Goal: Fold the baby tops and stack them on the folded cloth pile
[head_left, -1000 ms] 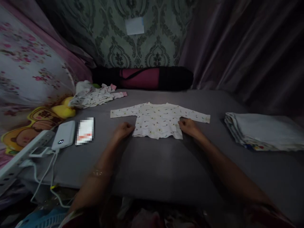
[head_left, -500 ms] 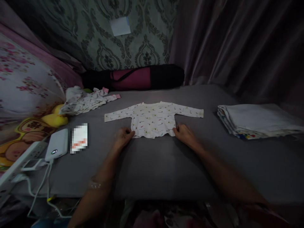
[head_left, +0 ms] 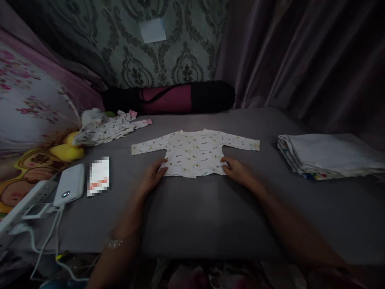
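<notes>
A small white long-sleeved baby shirt (head_left: 195,154) with a tiny scattered print lies flat, its sleeves spread to both sides and its neckline facing away from me. My left hand (head_left: 152,174) rests at the lower left side of the shirt, thumb and forefinger apart and touching the fabric edge. At the opposite lower side, my right hand (head_left: 237,171) touches the edge in the same way, its thumb apart from the fingers. The hem lies fairly straight between both hands.
Folded white cloths (head_left: 327,154) are stacked at right. Crumpled baby clothes (head_left: 111,130) and a yellow plush toy (head_left: 67,150) lie at left. Nearer are a power bank (head_left: 69,184), a power strip (head_left: 36,196) and cables. A long black-and-pink bag (head_left: 168,99) lines the back.
Both hands have loosened from a pinch on the bottom corners, and their thumbs and fingers are now apart at the sides. The hem looks straighter and slightly wider.
</notes>
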Demonstrator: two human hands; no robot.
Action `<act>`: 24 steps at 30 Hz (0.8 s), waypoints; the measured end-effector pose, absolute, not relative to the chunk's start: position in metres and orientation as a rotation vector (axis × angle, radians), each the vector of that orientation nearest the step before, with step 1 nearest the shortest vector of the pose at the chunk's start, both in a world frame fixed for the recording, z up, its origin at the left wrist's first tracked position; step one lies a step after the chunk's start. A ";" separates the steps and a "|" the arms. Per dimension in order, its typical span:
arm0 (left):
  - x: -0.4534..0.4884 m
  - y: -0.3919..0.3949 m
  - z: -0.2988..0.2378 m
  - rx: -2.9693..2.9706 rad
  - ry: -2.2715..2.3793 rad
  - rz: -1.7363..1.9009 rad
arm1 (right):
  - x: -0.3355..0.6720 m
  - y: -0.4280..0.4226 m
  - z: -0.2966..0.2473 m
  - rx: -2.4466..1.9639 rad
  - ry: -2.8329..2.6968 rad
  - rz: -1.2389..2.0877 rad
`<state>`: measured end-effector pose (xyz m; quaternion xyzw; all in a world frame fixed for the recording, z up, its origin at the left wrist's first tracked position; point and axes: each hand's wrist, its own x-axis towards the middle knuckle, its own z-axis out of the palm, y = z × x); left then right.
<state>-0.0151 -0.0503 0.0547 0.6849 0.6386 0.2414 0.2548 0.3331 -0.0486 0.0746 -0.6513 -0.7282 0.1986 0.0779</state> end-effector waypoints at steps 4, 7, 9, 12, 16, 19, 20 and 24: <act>-0.017 -0.053 0.058 1.869 1.703 0.556 | 0.337 -0.051 0.083 -2.020 -2.254 0.557; -0.021 -0.053 0.060 1.920 1.714 0.487 | 0.341 -0.052 0.091 -2.057 -2.324 0.539; -0.022 -0.050 0.063 2.008 1.752 0.450 | 0.342 -0.050 0.097 -2.074 -2.388 0.484; -0.011 -0.042 0.068 2.217 1.819 0.386 | 0.333 -0.037 0.098 -2.054 -2.451 0.360; 0.035 -0.025 0.073 2.452 1.686 0.391 | 0.298 -0.006 0.079 -1.669 -2.508 0.200; 0.071 -0.012 0.068 2.496 1.571 0.422 | 0.270 0.014 0.059 -1.596 -2.470 0.217; 0.078 -0.010 0.064 2.467 1.584 0.405 | 0.264 0.018 0.054 -1.623 -2.466 0.242; 0.082 -0.010 0.052 2.354 1.601 0.262 | 0.258 0.022 0.040 -1.638 -2.535 0.205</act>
